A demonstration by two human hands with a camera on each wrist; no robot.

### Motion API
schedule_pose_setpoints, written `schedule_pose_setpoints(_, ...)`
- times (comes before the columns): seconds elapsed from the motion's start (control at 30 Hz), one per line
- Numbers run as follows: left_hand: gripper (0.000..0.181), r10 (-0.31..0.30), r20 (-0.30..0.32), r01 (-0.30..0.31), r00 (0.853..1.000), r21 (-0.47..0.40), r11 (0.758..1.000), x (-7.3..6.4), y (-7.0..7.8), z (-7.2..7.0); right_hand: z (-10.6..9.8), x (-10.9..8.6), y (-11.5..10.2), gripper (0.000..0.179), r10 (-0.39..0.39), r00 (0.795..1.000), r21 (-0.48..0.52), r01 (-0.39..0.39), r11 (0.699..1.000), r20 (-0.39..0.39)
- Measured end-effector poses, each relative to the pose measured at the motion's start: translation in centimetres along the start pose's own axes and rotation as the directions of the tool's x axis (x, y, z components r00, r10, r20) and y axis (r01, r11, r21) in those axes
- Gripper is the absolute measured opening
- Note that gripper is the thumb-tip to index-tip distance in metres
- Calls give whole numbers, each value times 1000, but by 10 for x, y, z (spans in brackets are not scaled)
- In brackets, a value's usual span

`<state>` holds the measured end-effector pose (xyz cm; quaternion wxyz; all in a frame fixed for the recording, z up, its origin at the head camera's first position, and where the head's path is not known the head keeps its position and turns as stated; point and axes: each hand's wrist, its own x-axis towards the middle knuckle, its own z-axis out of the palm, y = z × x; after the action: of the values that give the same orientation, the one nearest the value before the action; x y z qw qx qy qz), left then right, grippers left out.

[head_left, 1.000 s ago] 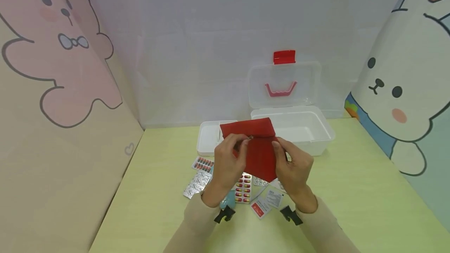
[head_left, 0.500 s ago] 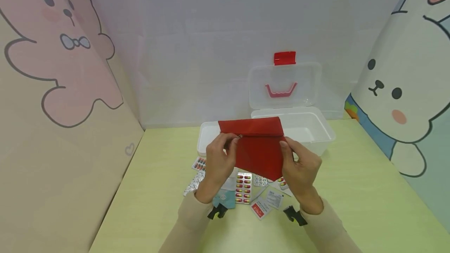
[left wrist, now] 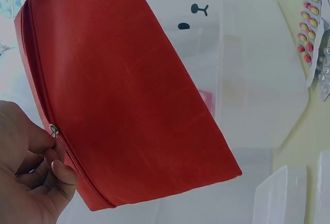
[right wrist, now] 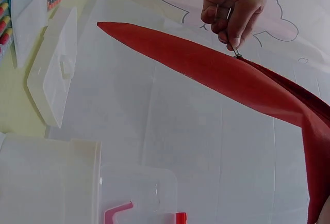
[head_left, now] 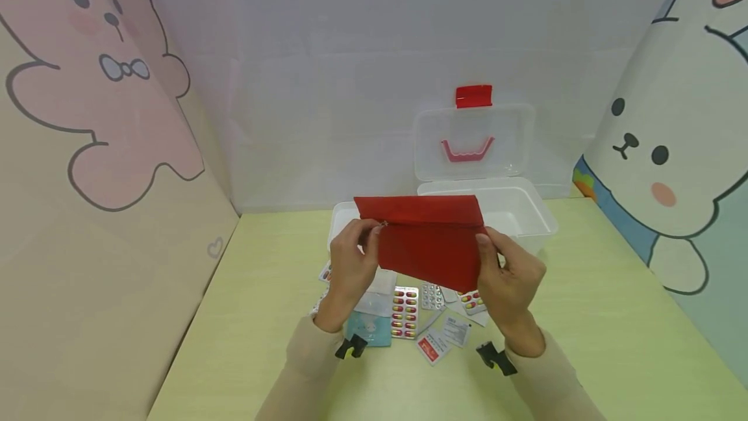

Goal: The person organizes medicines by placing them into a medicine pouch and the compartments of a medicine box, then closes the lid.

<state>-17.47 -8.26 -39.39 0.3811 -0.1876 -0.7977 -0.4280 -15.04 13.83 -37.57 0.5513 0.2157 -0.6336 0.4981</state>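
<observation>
– Against a pale wall [head_left: 327,115]: how far along?
– Probably partway through unzipping the red pouch [head_left: 429,249], raised before the box [head_left: 540,226]; pinching the zip pull [left wrist: 54,129] with left hand [head_left: 352,262], gripping one end with right hand [head_left: 513,275].
– Remaining?
– Perhaps the closed stretch past the pull.

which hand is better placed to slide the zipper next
Probably the left hand: it pinches the zipper pull, while the right hand grips the red pouch near its opposite end, away from the slider.
</observation>
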Motion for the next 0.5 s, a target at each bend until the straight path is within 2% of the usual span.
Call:
schedule_pose_setpoints(0.33,8,-74,-16,75,997,62,995,-2,-16,-12,-5,6,1,39,-9,999,14,9,1000,-51)
schedule_pose_setpoints(0.5,6,-80,-34,82,996,68,994,-3,-24,-19,-8,7,2,38,20,997,14,-19,1000,-78)
